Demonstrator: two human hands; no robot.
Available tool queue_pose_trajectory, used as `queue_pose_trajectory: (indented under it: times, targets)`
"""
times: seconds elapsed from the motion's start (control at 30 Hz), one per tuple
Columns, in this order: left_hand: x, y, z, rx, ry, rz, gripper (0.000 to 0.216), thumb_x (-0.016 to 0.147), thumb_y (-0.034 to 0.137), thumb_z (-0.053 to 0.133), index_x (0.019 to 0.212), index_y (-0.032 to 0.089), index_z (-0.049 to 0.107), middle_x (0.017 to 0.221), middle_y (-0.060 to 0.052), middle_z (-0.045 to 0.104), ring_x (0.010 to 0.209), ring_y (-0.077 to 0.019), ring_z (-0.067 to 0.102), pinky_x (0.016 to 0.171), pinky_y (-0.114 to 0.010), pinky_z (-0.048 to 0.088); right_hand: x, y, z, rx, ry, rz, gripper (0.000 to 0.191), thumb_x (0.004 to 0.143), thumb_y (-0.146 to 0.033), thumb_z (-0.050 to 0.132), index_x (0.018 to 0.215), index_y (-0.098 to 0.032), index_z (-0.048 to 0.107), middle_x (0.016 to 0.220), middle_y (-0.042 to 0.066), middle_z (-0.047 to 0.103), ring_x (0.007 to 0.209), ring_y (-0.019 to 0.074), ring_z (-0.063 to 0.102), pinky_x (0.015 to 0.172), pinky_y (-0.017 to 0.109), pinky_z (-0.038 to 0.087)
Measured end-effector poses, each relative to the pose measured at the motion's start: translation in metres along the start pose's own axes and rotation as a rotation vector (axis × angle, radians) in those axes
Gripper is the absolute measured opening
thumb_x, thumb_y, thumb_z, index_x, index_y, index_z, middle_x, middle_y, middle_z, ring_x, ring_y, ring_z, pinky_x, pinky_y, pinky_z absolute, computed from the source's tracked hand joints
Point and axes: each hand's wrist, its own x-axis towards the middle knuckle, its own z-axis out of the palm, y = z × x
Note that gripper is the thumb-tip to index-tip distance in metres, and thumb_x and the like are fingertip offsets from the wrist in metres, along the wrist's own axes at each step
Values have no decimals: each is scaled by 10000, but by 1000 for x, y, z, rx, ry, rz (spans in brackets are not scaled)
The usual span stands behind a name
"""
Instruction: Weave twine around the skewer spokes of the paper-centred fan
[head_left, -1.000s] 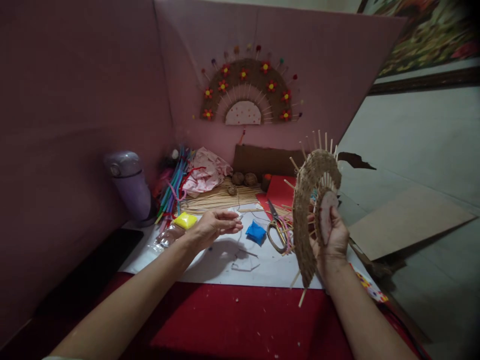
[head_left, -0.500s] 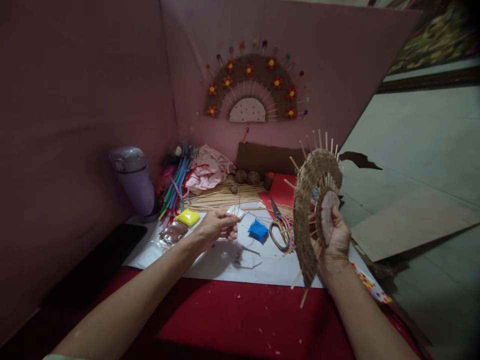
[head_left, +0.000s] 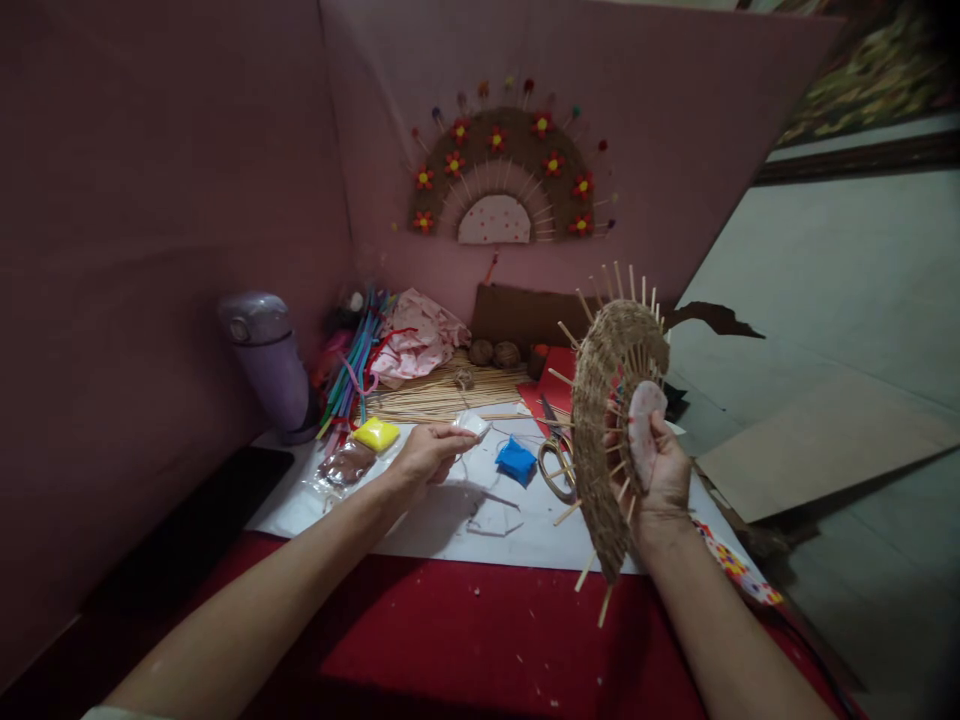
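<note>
My right hand (head_left: 666, 475) grips a woven twine half-ring craft (head_left: 600, 430) by its pink fabric-covered centre (head_left: 646, 430), thumb on the near face. Thin sticks radiate from the half-ring, which is held upright and seen at an angle. Over the white sheet, my left hand (head_left: 431, 458) has its fingers pressed together at a small white packet (head_left: 474, 424); whatever is between them is hidden. A blue packet (head_left: 516, 460) lies to its right. Beyond that, gold-handled scissors (head_left: 556, 468) are partly covered by the craft.
Yellow (head_left: 376, 434) and brown packets (head_left: 349, 462) lie left, near a purple bottle (head_left: 266, 360) and pipe cleaners (head_left: 356, 360). Behind are pink cloth (head_left: 420, 335), thin sticks (head_left: 420, 398) and twine balls (head_left: 506, 354). A finished flowered half-ring (head_left: 497, 130) hangs on the pink board.
My right hand has moved the woven craft slightly left and turned it a little. My left hand stays near the white packet, its fingers now straighter.
</note>
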Motion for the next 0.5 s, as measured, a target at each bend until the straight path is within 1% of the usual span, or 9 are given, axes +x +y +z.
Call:
queue_pose_trajectory:
  times: [0.07,0.13,0.27,0.33,0.43,0.5]
  targets:
    - [1,-1,-1,3,11,1,283,584,315,721,763,116,629,341,114,285,299,-12,147,351,-207,39,2,1,-1,-41,-24,18,273,826,-323,411,830,-199,654,648,36,687,598,167,671,586,308,577]
    - [3,-3,-4,29,38,7,290,594,327,713,781,120,633,342,111,293,301,-17,151,352,-207,47,2,3,-1,-51,-21,48,264,827,-315,418,830,-190,650,619,36,681,617,175,676,587,300,576]
    - [8,-9,-8,95,85,20,269,587,324,713,741,117,635,347,102,320,302,-21,173,350,-204,66,-2,8,5,-49,-21,154,256,832,-303,447,895,-144,638,670,67,700,646,197,682,587,318,577]
    - [9,-12,-9,117,108,35,259,589,321,706,730,115,635,354,98,336,307,-22,191,351,-197,83,-4,11,8,-75,-15,207,241,826,-284,469,894,-118,630,666,80,699,629,204,680,577,330,575]
    - [12,-13,-11,152,187,88,245,601,312,682,738,115,635,365,94,358,320,-27,222,359,-186,110,-2,16,10,-168,86,227,191,815,-235,499,882,-102,618,610,76,685,583,202,672,560,333,566]
    - [14,-13,-14,182,248,135,222,603,291,667,731,112,636,372,87,378,333,-31,248,364,-181,126,2,19,8,-314,148,183,159,813,-209,501,857,-102,610,552,60,662,536,193,656,533,322,555]
